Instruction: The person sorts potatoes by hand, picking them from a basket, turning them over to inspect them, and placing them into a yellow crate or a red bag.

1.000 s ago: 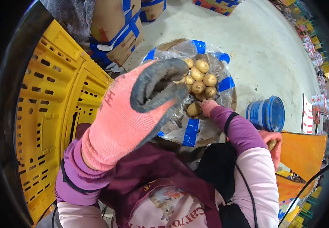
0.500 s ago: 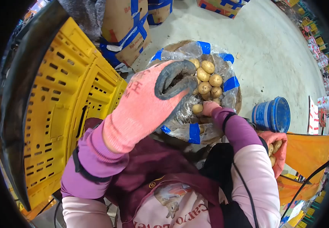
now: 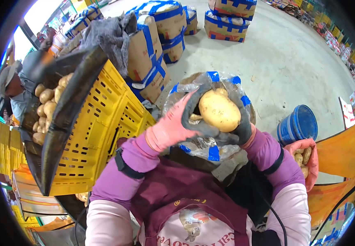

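A large pale potato (image 3: 219, 110) is held up between my two hands, above the round plastic-lined box (image 3: 213, 152). My left hand (image 3: 177, 121), in a pink glove with a dark grey coating, curls against the potato's left and lower side. The dark-coated fingers of my right hand (image 3: 243, 123) wrap its right side. Behind it peeks part of another potato (image 3: 221, 91), and a small potato (image 3: 195, 117) shows beside my left hand. Blue tape fixes the clear plastic to the box rim. My hands hide most of the box's inside.
To the left, a yellow crate (image 3: 99, 123) stands near a dark-edged bin holding several potatoes (image 3: 48, 98). Taped cardboard boxes (image 3: 146, 61) are stacked behind. A blue bucket (image 3: 297, 125) and a red sack (image 3: 313, 162) of potatoes stand on the right. People are at the far left.
My right hand has come up out of the box, and the large potato is now between both hands. My left hand has lowered toward it. The view has shifted, showing more potatoes at left.
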